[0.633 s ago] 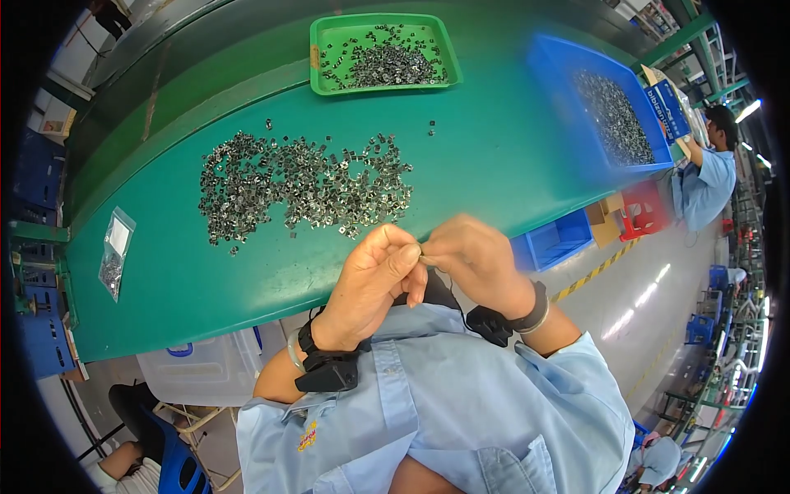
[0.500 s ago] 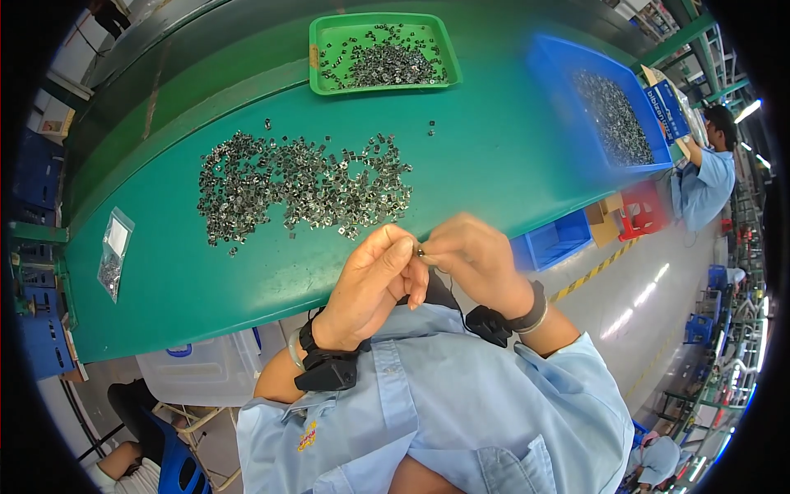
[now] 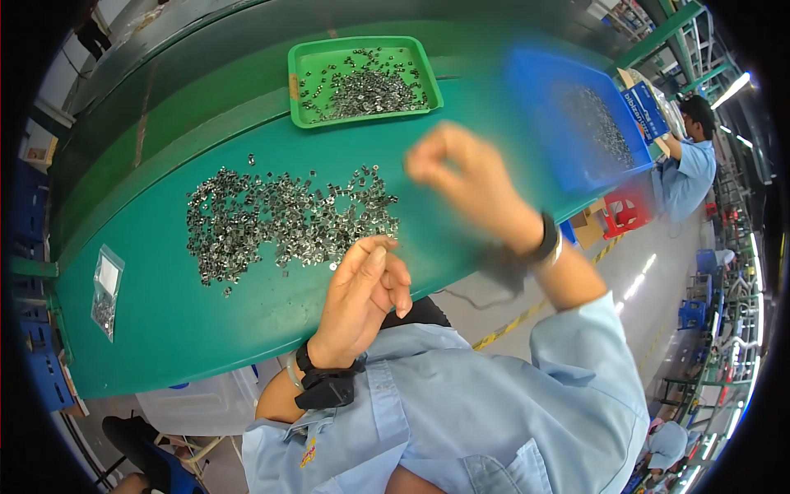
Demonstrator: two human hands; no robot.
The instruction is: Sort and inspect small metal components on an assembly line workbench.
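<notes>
Small shiny metal pieces (image 3: pixel 288 218) lie in a wide loose pile on the green tabletop (image 3: pixel 156 296). At the pile's near right edge is my left hand (image 3: pixel 355 298), thumb against the forefinger and the other fingers curled. No piece shows in it; whatever it holds is hidden. Farther up and right, my right hand (image 3: pixel 465 173) is above the table, blurred by motion, with thumb and fingers drawn together. Anything in that pinch is too smeared to make out. Beyond it stands a green tray (image 3: pixel 362 120) with more small metal pieces inside.
A large blue bin (image 3: pixel 568 160) of small pieces stands at the right edge. On the left lies a clear plastic bag (image 3: pixel 107 292) of parts. A red stool (image 3: pixel 627 212) stands on the floor, and another person (image 3: pixel 690 169) works at the far right.
My hands have come apart. The right has moved up and away toward the green tray; the left stays near the pile. No piece shows between my left fingertips now. The view has shifted slightly.
</notes>
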